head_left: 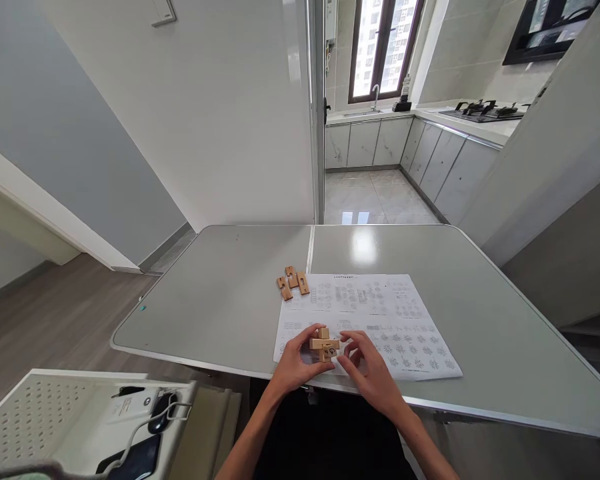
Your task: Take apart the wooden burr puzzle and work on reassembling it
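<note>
A small wooden interlocking puzzle (325, 345), built of crossed light-brown bars with dark marks on the front one, is held just above the table's near edge. My left hand (296, 365) grips it from the left, with fingers behind and thumb at the front. Close by its right side, my right hand (369, 375) has its thumb and fingers bent but apart, and nothing shows between them. Whether those fingertips touch the puzzle is hard to tell. Beyond the hands, several loose notched wooden pieces (303, 283) lie by the upper left corner of a printed sheet (420, 363).
The grey table (215, 293) has a metal rim and a seam across its middle. At lower left stands a white cart tray (80, 393) with a cable, a black mouse (161, 410) and a dark phone (140, 457). A kitchen lies beyond the doorway.
</note>
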Motion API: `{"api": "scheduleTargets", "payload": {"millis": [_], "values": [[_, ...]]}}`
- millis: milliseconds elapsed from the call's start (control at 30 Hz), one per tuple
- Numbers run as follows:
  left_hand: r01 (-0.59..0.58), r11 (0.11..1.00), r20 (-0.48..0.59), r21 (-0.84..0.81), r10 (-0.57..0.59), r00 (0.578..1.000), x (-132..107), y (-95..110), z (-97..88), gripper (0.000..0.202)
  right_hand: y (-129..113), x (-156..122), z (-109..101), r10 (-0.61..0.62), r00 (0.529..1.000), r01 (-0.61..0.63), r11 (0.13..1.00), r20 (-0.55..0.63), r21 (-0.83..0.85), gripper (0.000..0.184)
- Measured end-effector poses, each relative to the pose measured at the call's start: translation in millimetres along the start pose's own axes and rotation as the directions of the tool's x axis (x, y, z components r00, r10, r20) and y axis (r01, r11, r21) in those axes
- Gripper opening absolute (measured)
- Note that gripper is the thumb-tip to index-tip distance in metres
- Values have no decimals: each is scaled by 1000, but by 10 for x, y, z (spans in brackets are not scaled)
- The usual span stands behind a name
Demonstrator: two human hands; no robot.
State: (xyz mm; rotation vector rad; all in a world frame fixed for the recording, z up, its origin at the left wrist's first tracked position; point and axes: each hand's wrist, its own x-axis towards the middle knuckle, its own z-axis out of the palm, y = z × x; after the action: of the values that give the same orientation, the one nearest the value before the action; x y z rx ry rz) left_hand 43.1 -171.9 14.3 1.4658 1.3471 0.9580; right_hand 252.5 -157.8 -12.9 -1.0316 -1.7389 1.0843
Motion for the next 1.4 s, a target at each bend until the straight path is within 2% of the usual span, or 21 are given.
{"api": "scheduleTargets", "payload": {"millis": [233,400,533,767,900,1067,1267,1400], "values": [[11,1000,28,13,-12,1000,1,-4,-3,78,23,78,-25,118,987,-127,989,111,78,40],[-43,999,78,15,41,996,7,27,0,75,-7,136,-40,144,980,-157,983,139,91,40],[-41,999,110,28,38,993,7,53,4,75,-21,158,-85,140,969,-173,973,202,155,41],[-54,998,120,37,49,992,0,78,1,74,-24,168,-111,117,969,-159,969,217,187,39],[-33,998,92,45,29,995,-5,51,4,81,45,166,-61,136,972,-177,959,190,220,39],[-27,999,4,32,27,1000,8,-9,29,90,122,147,40,185,980,-197,949,72,245,42],[-32,999,-61,17,33,998,34,-45,77,75,120,130,98,209,978,-206,957,10,204,44],[0,999,-110,39,4,994,33,-41,108,74,106,130,98,215,977,-207,956,-17,209,45]]}}
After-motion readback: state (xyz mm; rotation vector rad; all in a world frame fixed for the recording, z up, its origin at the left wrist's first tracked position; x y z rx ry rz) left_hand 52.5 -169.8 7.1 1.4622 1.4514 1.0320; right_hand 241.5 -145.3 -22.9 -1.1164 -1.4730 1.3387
